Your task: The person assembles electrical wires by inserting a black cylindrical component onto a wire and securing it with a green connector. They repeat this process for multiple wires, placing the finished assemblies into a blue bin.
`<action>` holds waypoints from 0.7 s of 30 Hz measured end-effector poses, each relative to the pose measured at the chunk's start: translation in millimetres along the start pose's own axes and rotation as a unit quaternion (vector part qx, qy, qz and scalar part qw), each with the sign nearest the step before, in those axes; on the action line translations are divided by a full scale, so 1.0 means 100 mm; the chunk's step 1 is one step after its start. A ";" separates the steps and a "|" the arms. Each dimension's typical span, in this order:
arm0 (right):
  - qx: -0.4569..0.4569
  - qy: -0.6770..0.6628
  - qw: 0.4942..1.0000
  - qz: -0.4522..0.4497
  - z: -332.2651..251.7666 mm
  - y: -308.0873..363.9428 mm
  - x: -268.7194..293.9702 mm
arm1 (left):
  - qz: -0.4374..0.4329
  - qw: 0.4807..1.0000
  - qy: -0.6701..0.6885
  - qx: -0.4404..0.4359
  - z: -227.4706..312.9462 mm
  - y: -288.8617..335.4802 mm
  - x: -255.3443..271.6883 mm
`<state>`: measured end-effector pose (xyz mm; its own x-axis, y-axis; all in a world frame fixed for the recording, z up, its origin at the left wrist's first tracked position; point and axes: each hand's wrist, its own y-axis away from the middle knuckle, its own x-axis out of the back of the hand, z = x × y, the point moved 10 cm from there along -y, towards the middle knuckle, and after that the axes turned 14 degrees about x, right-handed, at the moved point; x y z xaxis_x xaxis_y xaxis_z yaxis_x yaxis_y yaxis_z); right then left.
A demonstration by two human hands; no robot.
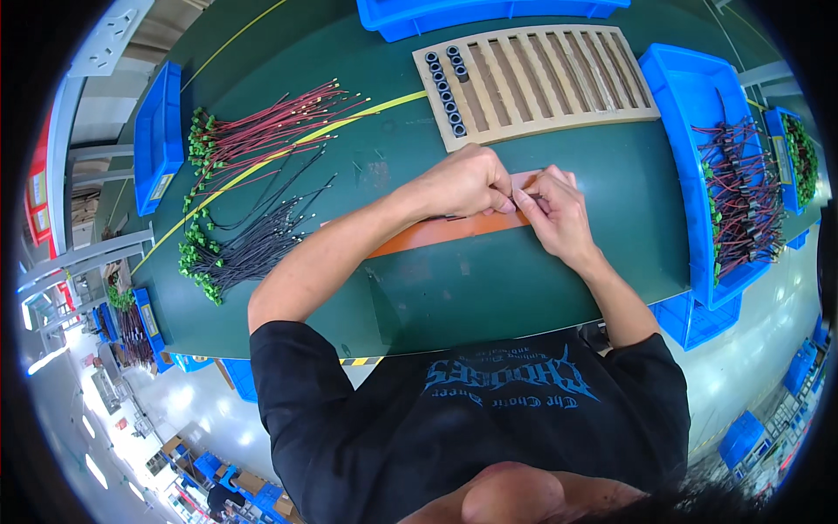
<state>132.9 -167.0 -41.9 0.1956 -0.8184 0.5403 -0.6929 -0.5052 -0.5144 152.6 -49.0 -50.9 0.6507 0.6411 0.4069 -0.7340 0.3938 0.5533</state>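
Observation:
Over an orange strip (454, 231) on the green table, my left hand (471, 182) and my right hand (559, 214) meet with their fingertips pinched close together. Both hands are closed; whatever lies between the fingers is too small and hidden to make out. A short dark piece shows below the left fingers on the strip. Just beyond the hands lies a wooden rack (497, 133) with long slots. Black ring-shaped parts (443, 90) fill its leftmost slot, and a few more sit at the top of the second.
To the left lie red wires (262, 127) and black wires (262, 240) with green connectors. A blue bin (698, 227) at the right holds bundled wires (742, 192). Other blue bins stand at the far left (157, 140) and far edge (497, 16). Yellow tape (349, 116) crosses the table.

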 end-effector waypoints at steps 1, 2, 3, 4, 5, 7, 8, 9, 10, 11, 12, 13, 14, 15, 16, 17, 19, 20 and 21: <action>0.002 0.000 1.000 -0.005 0.03 -0.05 -0.02 | -0.014 0.999 0.027 0.033 -0.04 -0.01 0.00; 0.006 0.004 1.000 -0.009 0.06 -0.14 -0.02 | -0.015 0.999 0.028 0.043 -0.08 -0.02 0.00; 0.010 0.008 1.000 -0.013 0.07 -0.19 -0.03 | -0.016 0.998 0.029 0.053 -0.16 -0.05 0.00; -0.006 0.001 1.000 -0.015 0.09 -0.17 -0.07 | -0.016 0.997 0.030 0.062 -0.22 -0.07 0.00; -0.009 0.001 1.000 -0.011 0.09 -0.17 -0.06 | -0.025 0.998 0.027 0.042 -0.20 -0.05 0.00; -0.014 0.000 1.000 -0.002 0.09 -0.17 -0.05 | -0.041 0.999 0.020 0.001 -0.20 0.03 0.05; -0.010 -0.001 1.000 -0.001 0.09 -0.17 -0.05 | -0.011 1.000 0.016 -0.013 -0.24 0.11 0.12; -0.007 0.000 1.000 0.004 0.08 -0.17 -0.04 | 0.016 0.999 0.010 -0.028 -0.27 0.23 0.17; -0.004 0.000 1.000 0.008 0.06 -0.18 -0.02 | 0.042 0.998 0.004 -0.044 -0.29 0.35 0.22; 0.003 -0.007 1.000 0.021 0.02 -0.18 0.00 | 0.048 0.998 -0.001 -0.042 -0.33 0.48 0.24; 0.012 -0.013 0.999 0.034 -0.04 -0.21 0.03 | 0.054 0.998 -0.006 -0.042 -0.35 0.59 0.26; 0.021 -0.018 0.999 0.046 -0.10 -0.23 0.07 | 0.059 0.997 -0.011 -0.042 -0.37 0.69 0.28; 0.021 -0.035 0.998 0.055 -0.14 -0.25 0.09 | 0.050 0.998 -0.027 -0.032 -0.40 0.77 0.27; 0.021 -0.052 0.996 0.064 -0.19 -0.28 0.11 | 0.053 0.998 0.015 -0.024 -0.42 0.84 0.27; 0.020 -0.068 0.995 0.074 -0.25 -0.30 0.14 | 0.054 0.997 0.056 -0.016 -0.43 0.91 0.26; 0.003 -0.128 0.987 0.095 -0.30 -0.33 0.14 | 0.058 0.994 0.095 -0.007 -0.45 1.00 0.27; -0.031 -0.238 0.960 0.143 -0.37 -0.36 0.14 | 0.043 0.995 0.090 0.019 -0.34 1.13 0.29; -0.001 -0.251 0.955 0.159 -0.46 -0.42 0.15 | 0.060 0.994 0.091 0.011 -0.30 1.22 0.30; -0.048 -0.329 0.927 0.172 -0.44 -0.43 0.11 | 0.070 0.993 0.093 -0.001 -0.18 1.28 0.30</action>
<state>134.5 -142.1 15.8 0.3105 -0.9325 -0.1847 -0.8454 -0.1821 -0.5021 75.0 32.7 19.0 0.4953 0.7998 0.3391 -0.8156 0.2937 0.4985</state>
